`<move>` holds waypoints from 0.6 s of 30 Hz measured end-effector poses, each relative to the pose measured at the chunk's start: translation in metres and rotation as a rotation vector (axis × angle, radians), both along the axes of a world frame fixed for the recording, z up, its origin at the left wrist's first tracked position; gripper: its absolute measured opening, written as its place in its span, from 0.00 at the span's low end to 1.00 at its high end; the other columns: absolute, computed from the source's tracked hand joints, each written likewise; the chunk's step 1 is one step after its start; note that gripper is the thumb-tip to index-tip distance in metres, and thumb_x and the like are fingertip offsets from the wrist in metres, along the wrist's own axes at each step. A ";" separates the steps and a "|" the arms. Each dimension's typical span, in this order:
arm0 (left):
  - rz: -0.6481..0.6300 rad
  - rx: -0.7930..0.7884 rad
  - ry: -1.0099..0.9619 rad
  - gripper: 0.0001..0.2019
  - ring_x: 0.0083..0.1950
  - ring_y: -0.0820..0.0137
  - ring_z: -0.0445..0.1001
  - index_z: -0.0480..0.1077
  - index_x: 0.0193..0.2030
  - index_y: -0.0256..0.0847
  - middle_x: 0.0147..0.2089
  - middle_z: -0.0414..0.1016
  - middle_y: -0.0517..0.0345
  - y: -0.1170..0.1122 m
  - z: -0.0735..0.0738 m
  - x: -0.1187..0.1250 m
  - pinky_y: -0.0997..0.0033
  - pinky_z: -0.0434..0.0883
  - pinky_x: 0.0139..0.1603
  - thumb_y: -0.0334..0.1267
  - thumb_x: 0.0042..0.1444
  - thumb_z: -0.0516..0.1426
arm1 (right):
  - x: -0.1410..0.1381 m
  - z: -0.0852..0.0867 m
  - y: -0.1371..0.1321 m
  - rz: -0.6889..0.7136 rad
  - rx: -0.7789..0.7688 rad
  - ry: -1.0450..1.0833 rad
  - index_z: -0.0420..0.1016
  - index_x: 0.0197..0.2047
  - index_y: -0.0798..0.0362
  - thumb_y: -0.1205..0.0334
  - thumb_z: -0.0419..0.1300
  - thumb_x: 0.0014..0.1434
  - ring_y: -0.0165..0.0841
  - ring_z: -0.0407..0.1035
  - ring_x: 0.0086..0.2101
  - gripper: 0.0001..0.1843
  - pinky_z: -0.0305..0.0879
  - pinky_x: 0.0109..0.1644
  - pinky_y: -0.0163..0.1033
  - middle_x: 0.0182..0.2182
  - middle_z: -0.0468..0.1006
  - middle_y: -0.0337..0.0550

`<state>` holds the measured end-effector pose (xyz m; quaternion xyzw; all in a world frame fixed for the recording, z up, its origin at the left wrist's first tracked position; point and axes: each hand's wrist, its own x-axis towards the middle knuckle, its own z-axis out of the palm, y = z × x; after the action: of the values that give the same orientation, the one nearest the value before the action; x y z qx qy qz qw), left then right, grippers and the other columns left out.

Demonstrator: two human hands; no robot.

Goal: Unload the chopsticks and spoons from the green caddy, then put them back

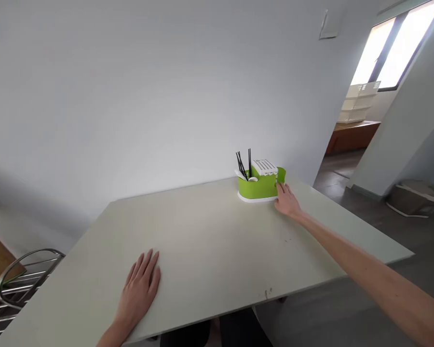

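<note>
A green utensil caddy (258,189) with a white base stands on the table near the wall, right of the middle. Black chopsticks (250,164) rise from its left part, beside white spoons (240,175). A white slotted piece (265,166) sits on top at its back. My right hand (287,200) reaches out to the caddy's right front side, fingers extended and apparently touching it; no grip shows. My left hand (139,291) lies flat on the table at the front left, fingers stretched out, holding nothing.
The pale table (188,241) runs up to a white wall. A metal rack (25,274) stands past its left edge. At the right, stacked white baskets (358,102) stand beneath a window, and a covered box (415,197) is on the floor.
</note>
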<state>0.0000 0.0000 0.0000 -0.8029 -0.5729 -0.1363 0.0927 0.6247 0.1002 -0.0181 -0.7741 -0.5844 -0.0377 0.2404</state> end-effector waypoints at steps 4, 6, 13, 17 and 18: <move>-0.005 -0.001 -0.006 0.30 0.81 0.53 0.54 0.59 0.79 0.47 0.80 0.58 0.55 -0.003 -0.002 0.000 0.44 0.58 0.79 0.50 0.73 0.45 | 0.001 -0.005 0.003 0.047 0.053 -0.052 0.53 0.78 0.61 0.66 0.51 0.62 0.54 0.45 0.75 0.41 0.58 0.75 0.60 0.74 0.60 0.59; -0.009 0.003 -0.005 0.31 0.81 0.53 0.54 0.58 0.79 0.47 0.80 0.57 0.55 -0.002 -0.004 -0.002 0.44 0.58 0.79 0.51 0.73 0.45 | -0.002 -0.008 -0.004 0.063 0.097 -0.106 0.56 0.77 0.60 0.65 0.50 0.64 0.53 0.48 0.75 0.39 0.62 0.73 0.58 0.73 0.63 0.56; -0.034 0.015 -0.003 0.32 0.81 0.53 0.52 0.54 0.81 0.48 0.81 0.55 0.57 -0.003 -0.006 -0.004 0.44 0.58 0.79 0.52 0.74 0.44 | -0.048 -0.012 -0.035 0.061 0.200 -0.120 0.56 0.77 0.57 0.64 0.47 0.67 0.54 0.47 0.75 0.36 0.73 0.64 0.56 0.73 0.63 0.55; -0.026 0.012 -0.033 0.31 0.81 0.52 0.53 0.54 0.80 0.51 0.80 0.56 0.58 -0.006 -0.005 -0.002 0.43 0.59 0.78 0.51 0.73 0.45 | -0.084 -0.010 -0.046 0.112 0.215 -0.062 0.50 0.80 0.55 0.63 0.47 0.67 0.55 0.45 0.76 0.39 0.73 0.64 0.58 0.73 0.61 0.56; -0.024 0.009 -0.039 0.31 0.81 0.52 0.53 0.55 0.80 0.51 0.80 0.57 0.58 -0.006 -0.005 -0.001 0.42 0.58 0.79 0.51 0.73 0.45 | -0.093 -0.009 -0.048 0.130 0.214 -0.050 0.49 0.80 0.54 0.63 0.47 0.67 0.56 0.44 0.76 0.39 0.73 0.64 0.59 0.73 0.61 0.56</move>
<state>-0.0010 -0.0061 -0.0047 -0.8064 -0.5643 -0.1558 0.0836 0.5312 0.0519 -0.0271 -0.7034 -0.6317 -0.1036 0.3090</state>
